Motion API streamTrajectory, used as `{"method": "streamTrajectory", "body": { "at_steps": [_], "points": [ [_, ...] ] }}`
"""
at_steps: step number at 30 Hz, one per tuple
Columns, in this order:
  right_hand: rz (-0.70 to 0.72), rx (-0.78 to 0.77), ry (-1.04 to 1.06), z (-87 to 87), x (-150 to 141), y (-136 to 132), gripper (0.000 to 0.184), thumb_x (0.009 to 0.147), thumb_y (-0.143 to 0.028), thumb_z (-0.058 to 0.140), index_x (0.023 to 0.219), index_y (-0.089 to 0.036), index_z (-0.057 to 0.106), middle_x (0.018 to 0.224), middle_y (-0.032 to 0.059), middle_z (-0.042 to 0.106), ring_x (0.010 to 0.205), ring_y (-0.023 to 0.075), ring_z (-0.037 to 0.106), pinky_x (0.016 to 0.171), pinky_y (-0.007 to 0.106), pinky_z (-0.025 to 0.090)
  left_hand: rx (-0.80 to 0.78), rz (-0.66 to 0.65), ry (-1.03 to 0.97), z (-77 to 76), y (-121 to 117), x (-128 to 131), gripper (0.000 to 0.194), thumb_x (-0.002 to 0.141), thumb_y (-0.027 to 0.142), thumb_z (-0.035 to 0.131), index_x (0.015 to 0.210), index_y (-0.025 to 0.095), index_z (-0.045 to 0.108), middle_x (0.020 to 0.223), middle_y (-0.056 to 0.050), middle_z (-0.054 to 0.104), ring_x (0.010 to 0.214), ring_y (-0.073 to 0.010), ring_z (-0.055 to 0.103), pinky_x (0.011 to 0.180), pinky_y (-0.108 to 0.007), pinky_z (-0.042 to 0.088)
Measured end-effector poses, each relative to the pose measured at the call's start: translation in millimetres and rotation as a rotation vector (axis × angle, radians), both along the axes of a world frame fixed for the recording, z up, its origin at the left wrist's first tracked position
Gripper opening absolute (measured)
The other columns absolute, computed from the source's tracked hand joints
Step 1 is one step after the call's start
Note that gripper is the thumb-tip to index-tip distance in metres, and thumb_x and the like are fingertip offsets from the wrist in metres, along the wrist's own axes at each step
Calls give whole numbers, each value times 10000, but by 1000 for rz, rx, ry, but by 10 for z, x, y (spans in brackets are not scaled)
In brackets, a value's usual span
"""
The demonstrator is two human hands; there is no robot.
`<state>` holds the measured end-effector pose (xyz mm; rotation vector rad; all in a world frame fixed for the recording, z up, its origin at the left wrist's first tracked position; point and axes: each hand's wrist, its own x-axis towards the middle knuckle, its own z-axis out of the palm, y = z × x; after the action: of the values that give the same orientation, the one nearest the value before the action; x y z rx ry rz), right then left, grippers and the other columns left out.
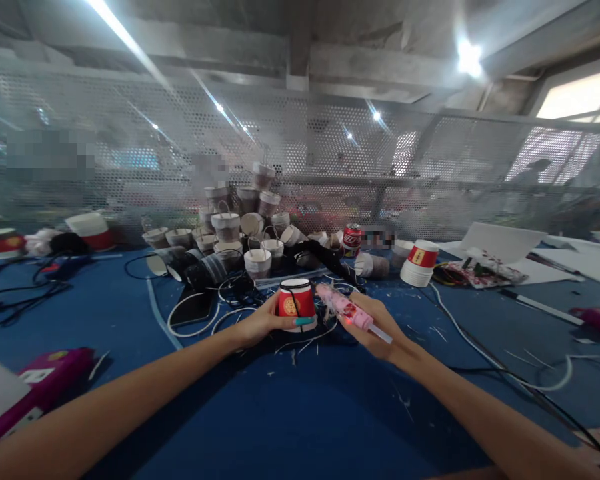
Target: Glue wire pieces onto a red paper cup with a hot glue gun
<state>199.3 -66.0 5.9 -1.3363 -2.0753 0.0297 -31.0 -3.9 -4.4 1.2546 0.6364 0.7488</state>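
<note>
My left hand (261, 323) is closed round a red paper cup (290, 305) with a gold emblem. The cup is upside down, and a dark cord runs over its base and down its side. A long teal thumbnail shows against its lower part. In my right hand (377, 327) is a pink glue gun (347, 308), with a clear glue stick jutting from its back end and a small orange light glowing on it. The gun's front end points toward the cup, a short way to its right. My fingers under the gun are partly hidden.
Several wrapped cups with handles (226, 227) are piled at the back. A red drink can (352, 239) and a stack of paper cups (420, 263) stand right of them. White cable (460, 327) crosses the blue table (260, 413); a purple power strip (45, 380) lies left.
</note>
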Motion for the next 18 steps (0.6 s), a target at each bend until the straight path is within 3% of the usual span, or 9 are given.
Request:
{"method": "streamTrajectory", "body": {
  "at_steps": [4,6,9,12,15,18],
  "points": [
    [-413,-34,-158,13,0,18,104,797,-277,408,773,-177,415,772,64,501,658,185,526,556,279,353,6,36,-38,-47,24,5,683,504,189,806,1095,150,467,988,-75,664,897,-212,632,877,-374,448],
    [-620,-84,-197,-7,24,43,140,766,-245,443,855,-138,431,846,117,505,694,220,554,559,300,370,20,74,-42,-64,36,11,685,496,179,808,1087,159,465,975,-64,664,884,-211,634,868,-378,455],
    [-792,-121,-172,-101,91,105,222,697,-201,494,892,-111,435,869,168,498,713,263,563,570,348,398,22,98,-53,-60,42,11,684,514,162,794,1107,172,452,998,-59,657,898,-205,630,886,-371,447],
    [-814,-53,-111,-203,156,165,240,661,-189,527,873,-119,440,854,209,495,766,327,541,582,417,410,-4,63,-71,-34,32,-3,654,556,161,767,1127,171,447,1016,-64,654,941,-209,620,919,-365,420],
    [-770,112,-51,-205,168,179,245,656,-180,530,869,-123,424,900,246,477,902,408,471,650,521,396,-21,37,-72,-27,28,-16,690,553,136,759,1158,184,430,1043,-69,649,962,-220,614,928,-376,406],
    [-543,224,30,-100,115,126,300,648,-146,486,936,-141,403,1045,228,458,1054,396,376,809,586,329,-7,47,-57,-55,46,-13,750,525,122,771,1176,188,404,1083,-80,633,993,-227,603,945,-389,395]
  ]
}}
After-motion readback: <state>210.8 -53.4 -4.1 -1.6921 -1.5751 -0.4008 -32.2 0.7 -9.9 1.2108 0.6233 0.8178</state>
